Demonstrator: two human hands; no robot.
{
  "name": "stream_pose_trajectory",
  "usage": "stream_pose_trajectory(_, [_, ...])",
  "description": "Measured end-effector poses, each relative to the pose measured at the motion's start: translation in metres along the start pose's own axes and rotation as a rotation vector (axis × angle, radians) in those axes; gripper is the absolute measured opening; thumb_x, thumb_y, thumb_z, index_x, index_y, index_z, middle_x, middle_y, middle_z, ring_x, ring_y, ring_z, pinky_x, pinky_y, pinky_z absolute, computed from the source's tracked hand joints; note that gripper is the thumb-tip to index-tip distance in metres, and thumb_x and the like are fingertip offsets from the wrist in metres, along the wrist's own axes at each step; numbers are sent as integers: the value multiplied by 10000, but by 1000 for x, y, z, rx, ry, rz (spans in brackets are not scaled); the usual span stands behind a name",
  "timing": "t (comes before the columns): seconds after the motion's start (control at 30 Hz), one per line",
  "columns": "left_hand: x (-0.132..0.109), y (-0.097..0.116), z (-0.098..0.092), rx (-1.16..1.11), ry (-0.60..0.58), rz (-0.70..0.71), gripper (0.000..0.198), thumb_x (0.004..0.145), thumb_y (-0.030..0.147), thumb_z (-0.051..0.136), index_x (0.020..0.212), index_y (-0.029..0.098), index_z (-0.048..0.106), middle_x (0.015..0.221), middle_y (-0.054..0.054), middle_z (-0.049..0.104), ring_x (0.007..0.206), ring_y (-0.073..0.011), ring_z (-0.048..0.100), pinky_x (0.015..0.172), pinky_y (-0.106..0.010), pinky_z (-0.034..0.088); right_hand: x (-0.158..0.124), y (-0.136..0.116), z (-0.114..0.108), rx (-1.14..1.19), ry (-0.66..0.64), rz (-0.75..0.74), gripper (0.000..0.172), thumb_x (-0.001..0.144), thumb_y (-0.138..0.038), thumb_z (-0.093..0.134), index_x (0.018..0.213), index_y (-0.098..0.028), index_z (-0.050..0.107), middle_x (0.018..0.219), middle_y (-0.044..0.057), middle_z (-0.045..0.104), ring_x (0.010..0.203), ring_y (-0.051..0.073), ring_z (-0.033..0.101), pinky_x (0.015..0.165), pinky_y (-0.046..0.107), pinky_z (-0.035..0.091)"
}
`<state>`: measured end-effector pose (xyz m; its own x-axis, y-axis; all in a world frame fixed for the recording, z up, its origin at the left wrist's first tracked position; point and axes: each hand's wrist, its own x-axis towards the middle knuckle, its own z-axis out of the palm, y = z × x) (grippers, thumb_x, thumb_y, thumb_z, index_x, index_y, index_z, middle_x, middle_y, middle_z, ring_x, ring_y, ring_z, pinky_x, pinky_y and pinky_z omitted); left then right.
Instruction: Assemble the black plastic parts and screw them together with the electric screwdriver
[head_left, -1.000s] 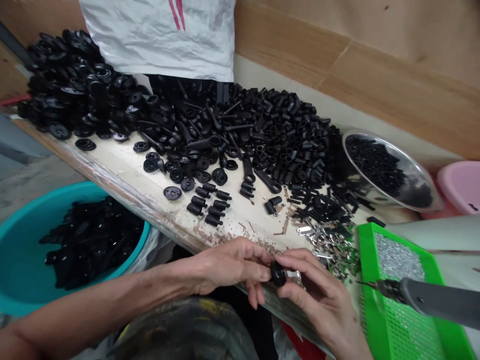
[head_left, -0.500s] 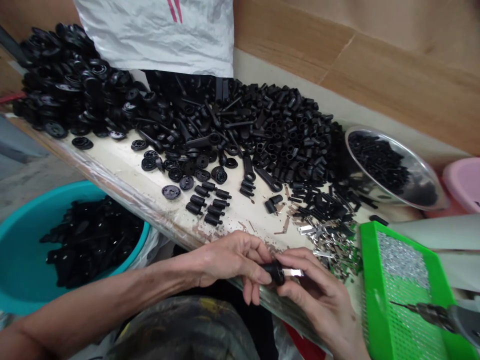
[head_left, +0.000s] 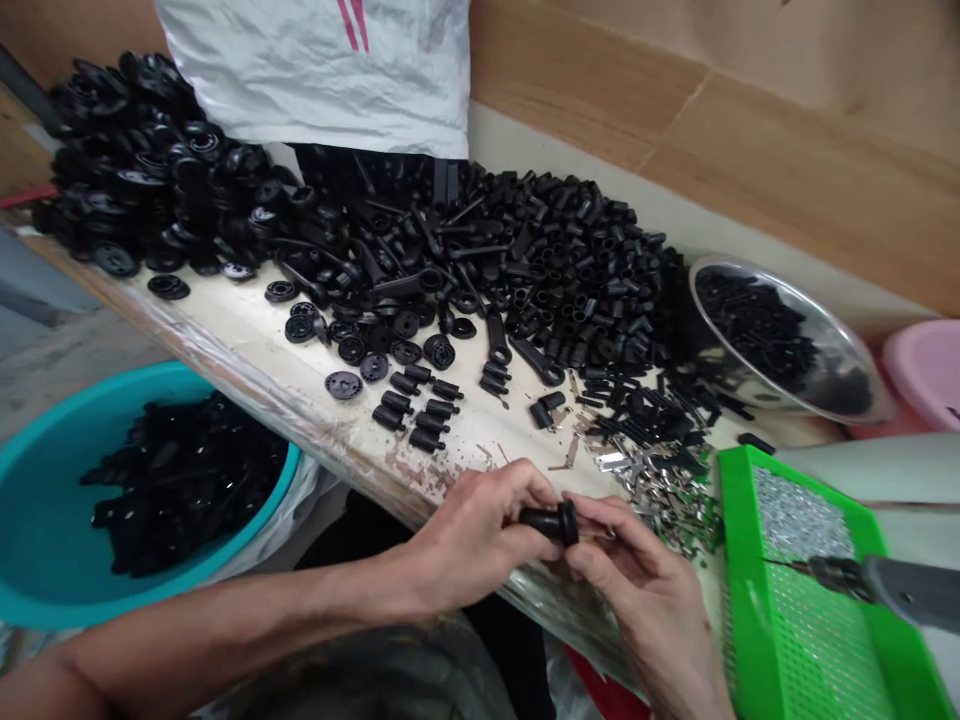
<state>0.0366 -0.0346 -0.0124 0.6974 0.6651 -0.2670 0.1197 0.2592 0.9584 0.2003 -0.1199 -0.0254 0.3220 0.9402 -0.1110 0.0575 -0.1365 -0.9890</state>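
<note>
My left hand grips a small black plastic part with a round flange, at the near edge of the workbench. My right hand pinches the same part from the right, its fingers closed around the flange end; whatever sits between those fingertips is hidden. Both hands meet just in front of a scatter of small shiny metal clips.
Heaps of black plastic wheels, levers and sleeves cover the bench. A steel bowl of black pins, a green basket of screws with a powered screwdriver over it, a teal tub of black parts, and a white sack.
The black part has turned sideways in my hands and my left hand has closed further over it. The shiny metal piece seen earlier is no longer visible. The screwdriver has shifted.
</note>
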Motion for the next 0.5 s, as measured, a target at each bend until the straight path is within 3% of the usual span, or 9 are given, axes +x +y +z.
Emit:
stream_pose_trajectory(0.13, [5,8,-4,-194,-115,-125,263,721,151,606,979,175,560,820,6,643,486,-60,510,470,-185,404,1,-8,-5,-176,-55,-143,258,767,-234,730,1019,-284,720,887,35,626,716,142,636,576,199,533])
stream_pose_trajectory(0.23, [4,10,-6,-324,-193,-198,265,692,159,631,937,158,529,757,14,617,402,-46,471,367,-166,354,0,-11,-9,-330,-97,-276,268,769,-237,734,1031,-292,719,885,39,631,774,154,631,604,194,525])
stream_pose_trajectory(0.4, [4,1,-10,-486,-268,-195,219,709,175,685,864,163,531,588,38,593,414,-76,528,355,-143,378,-3,-11,-18,-393,-155,-328,256,795,-253,718,1045,-308,703,930,30,637,829,150,641,657,195,539])
stream_pose_trajectory(0.5, [6,-2,-14,-585,-426,-290,212,724,183,690,876,153,546,642,-14,657,431,-87,566,361,-141,401,-3,-13,-23,-393,-203,-384,277,793,-225,720,1052,-322,698,988,30,645,890,159,653,735,220,553])
